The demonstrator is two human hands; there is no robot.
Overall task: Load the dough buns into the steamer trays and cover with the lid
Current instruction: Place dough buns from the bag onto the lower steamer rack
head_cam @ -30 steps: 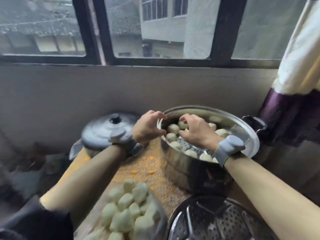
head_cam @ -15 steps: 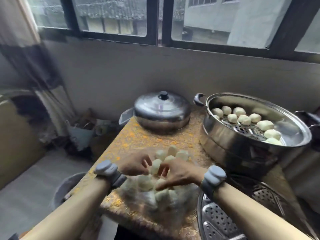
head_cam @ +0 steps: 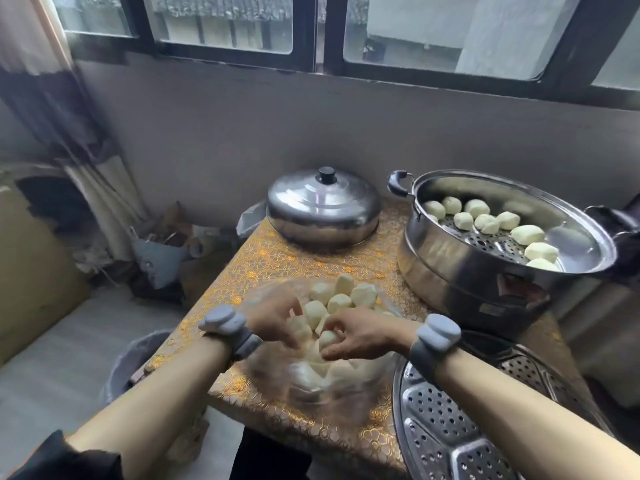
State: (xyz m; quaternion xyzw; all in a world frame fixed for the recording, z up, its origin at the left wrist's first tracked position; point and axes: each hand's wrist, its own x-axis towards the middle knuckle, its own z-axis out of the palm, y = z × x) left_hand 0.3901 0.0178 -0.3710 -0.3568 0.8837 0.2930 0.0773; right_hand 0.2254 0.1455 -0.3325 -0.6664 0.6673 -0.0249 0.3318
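left grip (head_cam: pixel 277 320) and right grip (head_cam: pixel 360 336) curled, nearly touching.

Pale buns (head_cam: pixel 527 234) — inside steamer tray (head_cam: pixel 450 252)

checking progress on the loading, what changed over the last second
Both hands left the steamer tray and came back to the pile of dough buns. The right hand now pinches a bun; the left hand is in the pile too, its grip blurred. The lid stayed on the table, and the empty perforated tray stayed by the right arm.
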